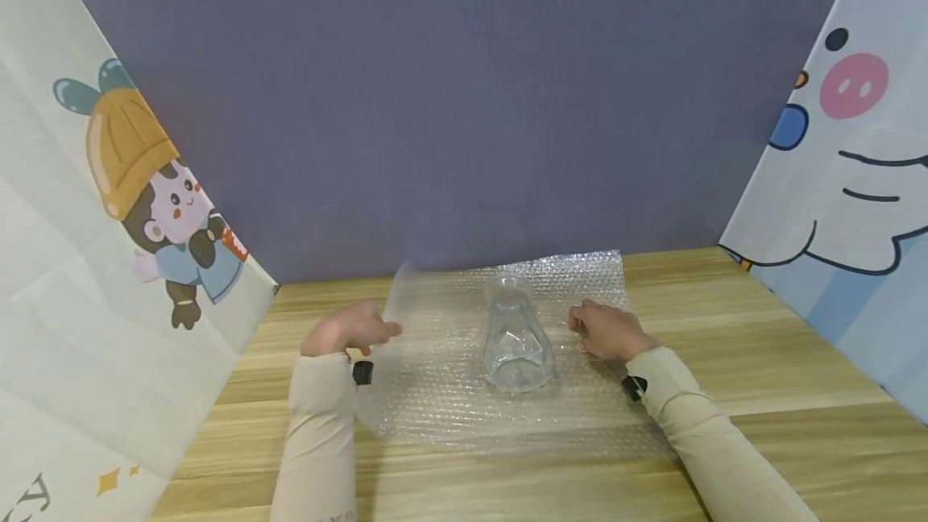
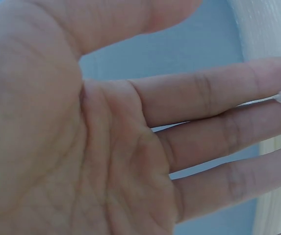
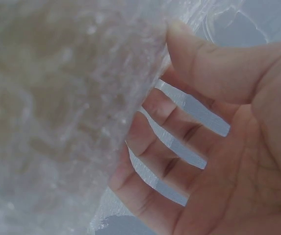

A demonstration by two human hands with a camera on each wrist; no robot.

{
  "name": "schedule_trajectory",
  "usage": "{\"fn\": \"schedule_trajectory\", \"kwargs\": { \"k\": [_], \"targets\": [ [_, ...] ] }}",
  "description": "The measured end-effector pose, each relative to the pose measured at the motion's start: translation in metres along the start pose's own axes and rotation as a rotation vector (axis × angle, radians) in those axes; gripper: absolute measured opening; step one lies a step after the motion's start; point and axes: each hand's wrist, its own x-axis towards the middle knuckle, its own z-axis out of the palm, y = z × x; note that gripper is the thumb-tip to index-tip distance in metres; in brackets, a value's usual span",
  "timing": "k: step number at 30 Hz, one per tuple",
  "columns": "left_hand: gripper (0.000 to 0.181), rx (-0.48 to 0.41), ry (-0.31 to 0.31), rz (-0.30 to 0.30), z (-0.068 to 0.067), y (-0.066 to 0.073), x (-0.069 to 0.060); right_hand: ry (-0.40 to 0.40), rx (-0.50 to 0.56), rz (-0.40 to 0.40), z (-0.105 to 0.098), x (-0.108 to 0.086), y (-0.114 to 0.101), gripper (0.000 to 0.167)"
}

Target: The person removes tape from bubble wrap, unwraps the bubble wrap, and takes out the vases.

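Note:
A clear glass vase is in the middle of a sheet of bubble wrap, its narrower neck toward the back wall and its wide base toward me. At the sheet's left edge is my left hand, with fingers held out straight in the left wrist view; a bit of clear plastic shows at the fingertips. Across the vase, my right hand pinches the sheet's right edge between thumb and index finger. In the right wrist view, the raised wrap fills the left side.
The sheet lies on a wood-grain table. Behind it rises a plain grey-purple panel. Cartoon-printed cloths hang on the left side and the right side.

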Motion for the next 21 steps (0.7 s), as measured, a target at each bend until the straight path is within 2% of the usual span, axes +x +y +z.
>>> {"fn": "schedule_trajectory", "kwargs": {
  "k": [6, 12, 17, 21],
  "targets": [
    [0.041, -0.003, -0.01, 0.016, 0.0, -0.015, 0.007, 0.005, -0.003, -0.01, 0.0, -0.001, 0.0, 0.024],
    [0.028, -0.002, -0.039, 0.058, 0.001, -0.029, 0.013, 0.008, -0.004, -0.005, 0.001, 0.0, 0.0, 0.024],
    [0.03, -0.093, -0.046, 0.015, 0.005, -0.035, 0.016, 0.007, -0.006, -0.007, 0.001, 0.001, 0.0, 0.024],
    [0.038, -0.149, -0.033, 0.007, 0.01, -0.037, 0.019, 0.009, -0.007, 0.0, 0.002, 0.001, 0.001, 0.024]
  ]
}}
